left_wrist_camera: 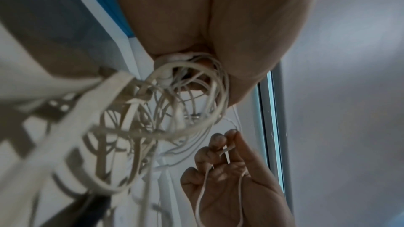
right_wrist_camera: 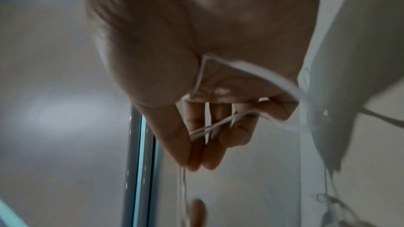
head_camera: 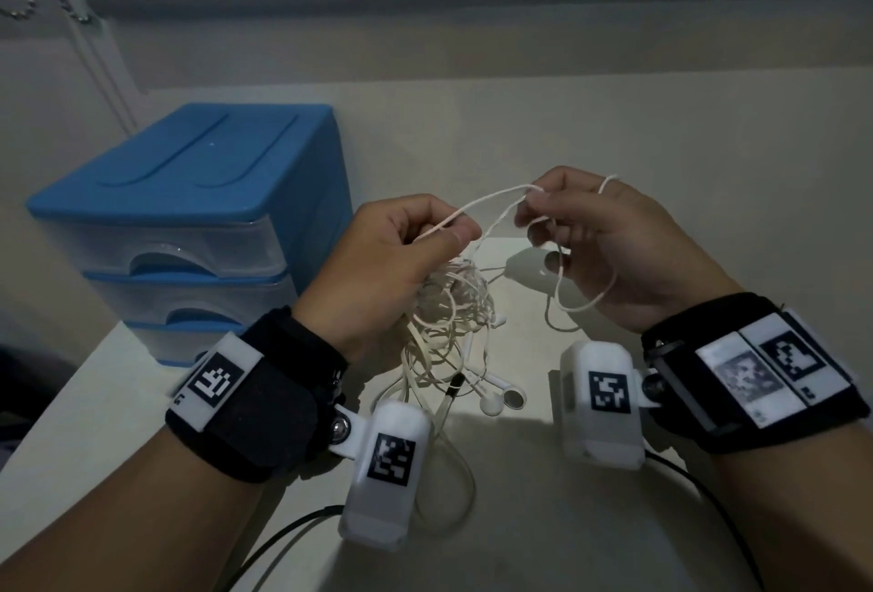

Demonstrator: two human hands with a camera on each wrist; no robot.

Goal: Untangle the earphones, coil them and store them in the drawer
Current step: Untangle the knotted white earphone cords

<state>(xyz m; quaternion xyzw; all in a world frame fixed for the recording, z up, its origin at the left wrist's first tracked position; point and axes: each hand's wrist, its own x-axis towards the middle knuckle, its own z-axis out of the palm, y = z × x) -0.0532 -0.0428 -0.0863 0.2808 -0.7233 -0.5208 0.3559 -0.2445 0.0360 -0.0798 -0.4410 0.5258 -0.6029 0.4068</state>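
The left hand (head_camera: 392, 256) is curled, thumb pressed on a strand, gripping the tangled white earphones (head_camera: 449, 322) so the bundle hangs under its palm above the table (head_camera: 590, 520). The right hand (head_camera: 609, 251), raised level with it, pinches a strand between thumb and fingertips, with a loop draped below. The blue drawer unit (head_camera: 189, 223) stands at the table's far left corner, drawers closed.
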